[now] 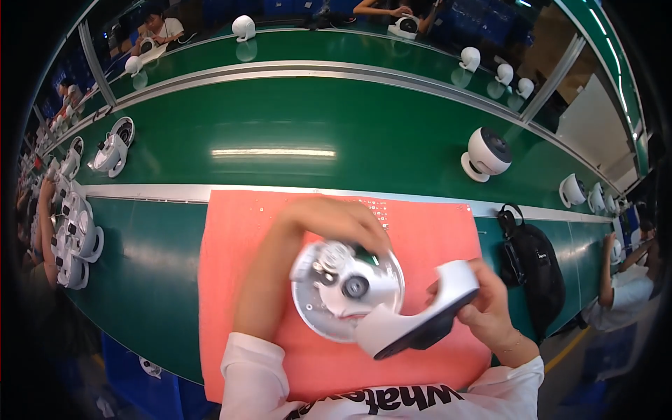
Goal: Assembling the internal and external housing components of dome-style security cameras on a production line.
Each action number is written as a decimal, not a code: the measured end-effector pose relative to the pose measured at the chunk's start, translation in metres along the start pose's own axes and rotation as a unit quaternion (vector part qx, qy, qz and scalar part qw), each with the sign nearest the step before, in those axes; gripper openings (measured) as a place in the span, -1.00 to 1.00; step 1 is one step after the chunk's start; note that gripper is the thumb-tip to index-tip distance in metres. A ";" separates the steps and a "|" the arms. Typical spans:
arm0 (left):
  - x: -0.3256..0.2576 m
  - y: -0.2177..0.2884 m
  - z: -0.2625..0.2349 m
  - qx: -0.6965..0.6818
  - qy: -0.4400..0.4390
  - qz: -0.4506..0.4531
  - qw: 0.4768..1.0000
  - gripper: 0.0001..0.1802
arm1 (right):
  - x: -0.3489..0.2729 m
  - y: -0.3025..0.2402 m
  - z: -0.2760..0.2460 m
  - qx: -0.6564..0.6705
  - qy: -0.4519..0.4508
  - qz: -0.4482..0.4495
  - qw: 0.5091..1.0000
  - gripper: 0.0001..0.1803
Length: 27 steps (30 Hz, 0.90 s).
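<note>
My left hand (350, 222), slightly blurred, reaches over the far side of an opened round white housing (378, 285), its fingers curled at the far rim. Inside this housing show a dark round lens-like part (355, 286), silvery inner parts and what seems to be a thin red wire near the near edge. My right hand (484, 308) grips a curved white cover (420, 311) with a black face, thumb on the near side. The cover is tilted, its left end overlapping the housing's near right edge. Both are above a pink mat (252, 210).
Small metal screws (378, 210) lie at the mat's far edge. A black bag (539, 273) rests to the right. White round devices (78, 231) crowd the left; another (488, 154) stands on the green belt (280, 126) ahead. Co-workers sit at both sides and across.
</note>
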<state>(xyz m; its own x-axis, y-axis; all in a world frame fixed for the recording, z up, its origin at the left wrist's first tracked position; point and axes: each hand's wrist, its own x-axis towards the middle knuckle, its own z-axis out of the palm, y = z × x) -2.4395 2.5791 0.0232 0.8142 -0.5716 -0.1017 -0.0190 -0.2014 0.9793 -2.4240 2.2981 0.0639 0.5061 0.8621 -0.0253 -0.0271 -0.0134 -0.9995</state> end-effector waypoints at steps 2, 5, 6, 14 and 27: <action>0.036 0.000 0.019 0.108 -0.118 0.023 0.987 -0.67 | 0.003 0.007 0.001 -0.030 -0.024 0.034 0.999 -0.51; 0.047 0.000 0.032 0.139 -0.105 -0.018 0.985 -0.61 | 0.004 0.012 0.002 -0.160 -0.068 0.016 0.985 -0.49; 0.046 0.001 0.034 0.135 -0.062 -0.075 0.986 -0.58 | 0.007 0.005 0.005 -0.185 -0.079 -0.055 0.978 -0.50; -0.054 -0.001 0.107 0.414 0.420 0.046 0.807 -0.57 | 0.010 -0.018 -0.017 -0.341 -0.197 -0.168 0.904 -0.58; -0.075 -0.009 0.158 0.378 0.410 0.015 0.830 -0.59 | 0.034 0.001 -0.010 -0.104 -0.078 0.108 0.986 -0.56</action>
<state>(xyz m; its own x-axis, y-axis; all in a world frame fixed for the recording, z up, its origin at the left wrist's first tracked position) -2.5923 2.4978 -0.0053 0.9225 0.0853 0.3764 -0.1525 -0.8154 0.5585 -2.3983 2.3223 0.0614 0.3695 0.8948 -0.2507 0.0659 -0.2944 -0.9534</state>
